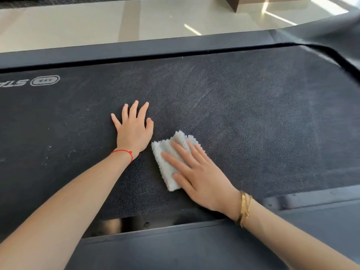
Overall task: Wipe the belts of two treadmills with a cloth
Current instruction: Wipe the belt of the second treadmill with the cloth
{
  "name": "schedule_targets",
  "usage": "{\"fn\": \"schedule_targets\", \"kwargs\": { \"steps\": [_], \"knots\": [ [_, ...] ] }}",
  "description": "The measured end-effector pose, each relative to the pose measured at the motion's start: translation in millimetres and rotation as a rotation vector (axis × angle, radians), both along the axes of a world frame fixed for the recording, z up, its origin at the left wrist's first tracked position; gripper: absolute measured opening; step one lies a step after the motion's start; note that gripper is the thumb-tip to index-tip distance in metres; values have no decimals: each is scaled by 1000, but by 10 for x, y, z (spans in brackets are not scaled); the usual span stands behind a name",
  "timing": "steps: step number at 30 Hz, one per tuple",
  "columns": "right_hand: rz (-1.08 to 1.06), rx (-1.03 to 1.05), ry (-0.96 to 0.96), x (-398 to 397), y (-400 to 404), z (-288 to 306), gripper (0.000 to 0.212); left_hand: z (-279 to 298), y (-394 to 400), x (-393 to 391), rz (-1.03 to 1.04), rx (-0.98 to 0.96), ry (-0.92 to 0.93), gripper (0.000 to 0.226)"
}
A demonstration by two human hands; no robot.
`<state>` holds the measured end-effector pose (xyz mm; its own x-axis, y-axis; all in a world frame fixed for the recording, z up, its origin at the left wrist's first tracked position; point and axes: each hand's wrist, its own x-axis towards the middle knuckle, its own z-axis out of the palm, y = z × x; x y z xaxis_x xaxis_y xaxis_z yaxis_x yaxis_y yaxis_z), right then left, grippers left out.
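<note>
A dark textured treadmill belt (243, 117) fills the middle of the view, with a grey logo (44, 81) printed at its left. A folded white fluffy cloth (167, 152) lies on the belt near its front edge. My right hand (196, 172) lies flat on the cloth with straight fingers, pressing it down; a gold bangle is on that wrist. My left hand (134, 129) rests flat on the bare belt just left of the cloth, fingers spread; a red string circles its wrist.
Dark side rails run along the far edge (136, 51) and the near edge (194, 246) of the belt. A gap (116, 225) opens between belt and near rail. Beyond lies pale tiled floor (78, 22) with a brown block (245, 2) at the top.
</note>
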<state>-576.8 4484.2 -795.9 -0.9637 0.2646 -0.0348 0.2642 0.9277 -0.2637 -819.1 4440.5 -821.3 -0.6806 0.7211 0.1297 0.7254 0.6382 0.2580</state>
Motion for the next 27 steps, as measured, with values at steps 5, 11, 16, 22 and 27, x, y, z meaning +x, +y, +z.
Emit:
{"fn": "schedule_targets", "kwargs": {
  "steps": [5,11,16,22,27],
  "knots": [
    [-48,-6,19,346,146,0,52,9,-26,15,-9,-11,4,52],
    [-420,39,-2,428,824,3,52,38,-30,42,-7,-27,2,52],
    [-369,38,1,271,586,4,52,63,-17,86,12,-44,-3,52],
    [-107,-3,1,446,30,9,52,105,136,311,60,-67,-91,56],
    [-213,0,35,764,227,21,51,93,332,593,-28,-58,-39,56]
  ]
}}
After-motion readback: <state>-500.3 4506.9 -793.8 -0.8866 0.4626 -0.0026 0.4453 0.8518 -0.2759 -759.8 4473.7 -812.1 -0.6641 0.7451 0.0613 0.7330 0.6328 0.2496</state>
